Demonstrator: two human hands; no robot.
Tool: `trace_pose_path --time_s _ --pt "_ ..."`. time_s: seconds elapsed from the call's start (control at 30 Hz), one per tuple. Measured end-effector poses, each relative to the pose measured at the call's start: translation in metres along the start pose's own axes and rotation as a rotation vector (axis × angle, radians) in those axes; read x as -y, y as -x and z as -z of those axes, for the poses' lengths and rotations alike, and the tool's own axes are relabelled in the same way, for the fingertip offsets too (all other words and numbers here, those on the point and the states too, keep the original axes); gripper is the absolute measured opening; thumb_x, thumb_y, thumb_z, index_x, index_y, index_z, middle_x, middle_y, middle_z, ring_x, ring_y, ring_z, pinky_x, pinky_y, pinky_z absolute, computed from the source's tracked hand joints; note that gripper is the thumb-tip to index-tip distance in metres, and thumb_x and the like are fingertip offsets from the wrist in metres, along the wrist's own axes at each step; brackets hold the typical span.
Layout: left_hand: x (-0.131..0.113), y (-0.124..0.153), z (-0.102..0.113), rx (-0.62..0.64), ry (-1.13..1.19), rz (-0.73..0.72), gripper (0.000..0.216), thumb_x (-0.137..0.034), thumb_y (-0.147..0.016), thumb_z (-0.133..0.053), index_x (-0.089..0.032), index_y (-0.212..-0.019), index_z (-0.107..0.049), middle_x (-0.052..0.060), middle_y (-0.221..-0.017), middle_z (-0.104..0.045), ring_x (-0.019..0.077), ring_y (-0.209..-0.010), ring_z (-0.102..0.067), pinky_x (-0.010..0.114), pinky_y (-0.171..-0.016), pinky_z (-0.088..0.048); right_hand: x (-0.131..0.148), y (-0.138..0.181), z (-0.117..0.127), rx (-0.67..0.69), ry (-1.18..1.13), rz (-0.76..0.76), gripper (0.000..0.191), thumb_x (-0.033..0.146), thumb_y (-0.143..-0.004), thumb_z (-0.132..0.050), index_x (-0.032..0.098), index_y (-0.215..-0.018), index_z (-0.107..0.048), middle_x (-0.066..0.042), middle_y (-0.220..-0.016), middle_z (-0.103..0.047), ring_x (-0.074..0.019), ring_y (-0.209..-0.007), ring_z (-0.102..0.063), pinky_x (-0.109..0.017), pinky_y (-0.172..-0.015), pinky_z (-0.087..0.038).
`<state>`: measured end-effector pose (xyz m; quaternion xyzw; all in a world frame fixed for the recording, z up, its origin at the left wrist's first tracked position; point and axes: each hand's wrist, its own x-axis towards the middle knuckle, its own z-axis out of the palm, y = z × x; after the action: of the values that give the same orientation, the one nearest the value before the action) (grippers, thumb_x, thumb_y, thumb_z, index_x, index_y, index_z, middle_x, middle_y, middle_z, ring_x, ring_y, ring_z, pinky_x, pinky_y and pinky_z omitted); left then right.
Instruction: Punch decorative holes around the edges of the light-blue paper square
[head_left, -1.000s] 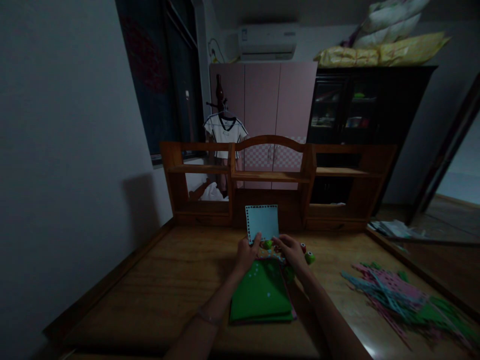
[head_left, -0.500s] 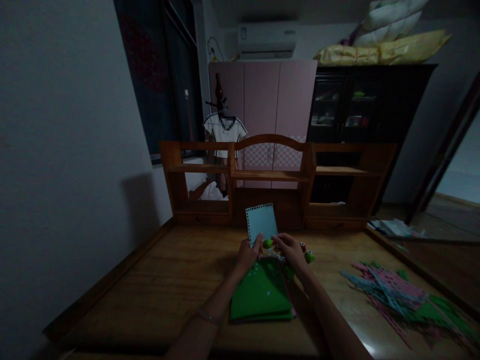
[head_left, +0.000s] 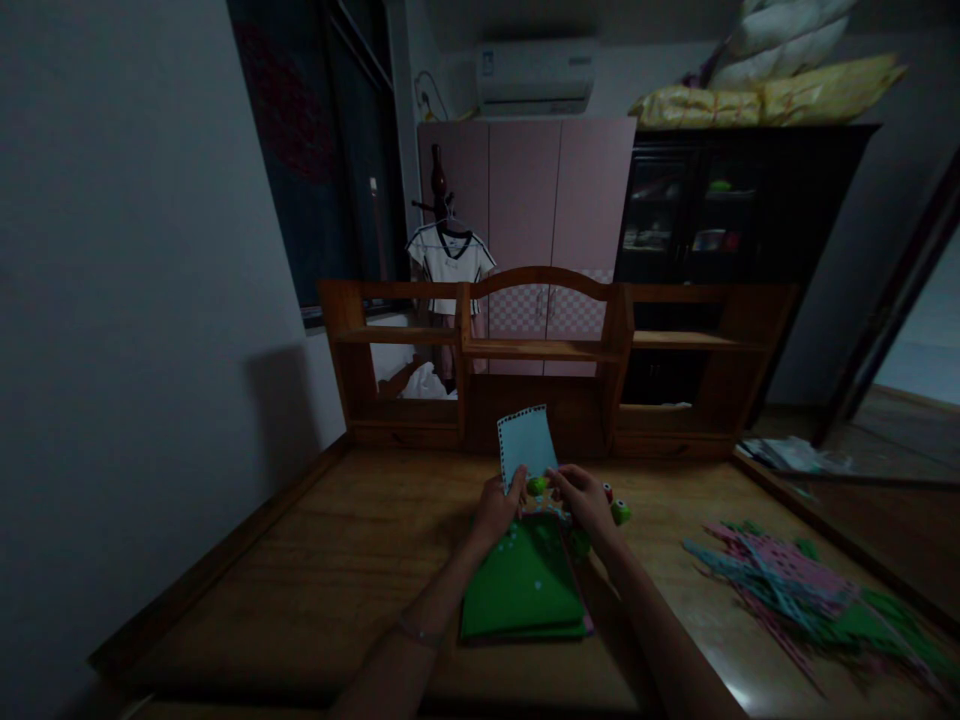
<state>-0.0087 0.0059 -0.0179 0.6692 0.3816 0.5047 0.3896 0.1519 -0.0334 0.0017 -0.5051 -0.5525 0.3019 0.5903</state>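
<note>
A light blue paper sheet (head_left: 527,440) stands tilted up, small holes punched along its left and top edges. My left hand (head_left: 498,508) pinches its lower left part between thumb and fingers. At the lower right corner, the closed fingers of my right hand (head_left: 582,498) grip the same sheet. Between the hands shows a small rounded green thing (head_left: 535,486), its kind hard to make out in the dim light. Below them lies a stack of green sheets (head_left: 523,590), with pink at its right edge and small pale paper bits on top.
Right of my right hand sit a small green object with an eye-like spot (head_left: 619,512) and a red one (head_left: 607,492). A heap of pink, blue and green paper strips (head_left: 810,590) covers the table's right side. A wooden shelf unit (head_left: 540,350) stands along the back edge.
The blue sheet has shifted slightly right and its upper part bends a little more. Both hands stay in nearly the same place.
</note>
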Motion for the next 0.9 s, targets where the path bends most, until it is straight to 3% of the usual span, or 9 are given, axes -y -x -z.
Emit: trace_pose_path --time_s 0.17,0.37,0.43,0.57,0.7,0.9 --pt "-0.002 -0.001 -0.001 -0.019 0.056 0.037 0.053 -0.061 -0.080 -0.038 -0.016 -0.057 -0.053 -0.001 -0.044 -0.050 0.0115 -0.040 -0.048 0.022 -0.047 -0.038 0.000 0.001 0.000 -0.042 0.005 -0.003 0.047 0.062 -0.071 -0.055 0.016 -0.080 -0.063 -0.003 -0.063 -0.060 -0.0142 -0.053 -0.053 -0.023 -0.046 -0.039" --pt "0.004 -0.005 -0.002 -0.090 0.136 0.083 0.054 -0.064 -0.078 -0.039 -0.016 -0.058 -0.051 0.000 -0.048 -0.051 0.0107 -0.039 -0.047 0.022 -0.042 -0.037 0.009 0.003 0.001 -0.132 0.014 -0.018 0.051 0.064 -0.080 -0.037 0.017 -0.080 -0.059 -0.005 -0.069 -0.062 -0.0152 -0.054 -0.055 -0.024 -0.047 -0.039" --pt "0.007 -0.007 -0.002 -0.107 0.143 0.081 0.054 -0.064 -0.079 -0.039 -0.016 -0.058 -0.051 0.000 -0.049 -0.051 0.0104 -0.039 -0.047 0.022 -0.042 -0.037 0.018 0.005 0.004 -0.131 0.152 0.044 0.051 0.062 -0.083 -0.033 0.018 -0.082 -0.058 -0.006 -0.071 -0.063 -0.0162 -0.057 -0.057 -0.025 -0.051 -0.040" --pt "0.010 -0.008 0.000 -0.120 0.152 0.081 0.054 -0.065 -0.079 -0.037 -0.017 -0.057 -0.049 0.000 -0.047 -0.051 0.0102 -0.038 -0.046 0.022 -0.041 -0.037 0.031 0.006 0.019 -0.141 0.712 0.214 0.040 0.052 -0.086 -0.037 0.020 -0.090 -0.060 -0.007 -0.081 -0.065 -0.0182 -0.071 -0.060 -0.026 -0.063 -0.039" --pt "0.010 -0.011 0.001 -0.153 0.185 0.098 0.053 -0.065 -0.078 -0.038 -0.017 -0.056 -0.047 -0.001 -0.046 -0.049 0.0105 -0.039 -0.047 0.021 -0.043 -0.038 0.024 0.005 0.034 -0.114 1.206 0.018 0.038 0.045 -0.085 -0.042 0.017 -0.073 -0.064 -0.014 -0.072 -0.065 -0.0233 -0.068 -0.062 -0.029 -0.059 -0.035" --pt "0.014 -0.016 0.001 -0.172 0.258 0.136 0.054 -0.066 -0.078 -0.036 -0.018 -0.054 -0.043 -0.003 -0.041 -0.043 0.0107 -0.035 -0.044 0.022 -0.039 -0.035 0.012 0.007 0.033 -0.029 1.344 -0.023 0.047 0.053 -0.083 -0.041 0.015 -0.072 -0.067 -0.018 -0.075 -0.066 -0.0268 -0.071 -0.063 -0.031 -0.058 -0.035"
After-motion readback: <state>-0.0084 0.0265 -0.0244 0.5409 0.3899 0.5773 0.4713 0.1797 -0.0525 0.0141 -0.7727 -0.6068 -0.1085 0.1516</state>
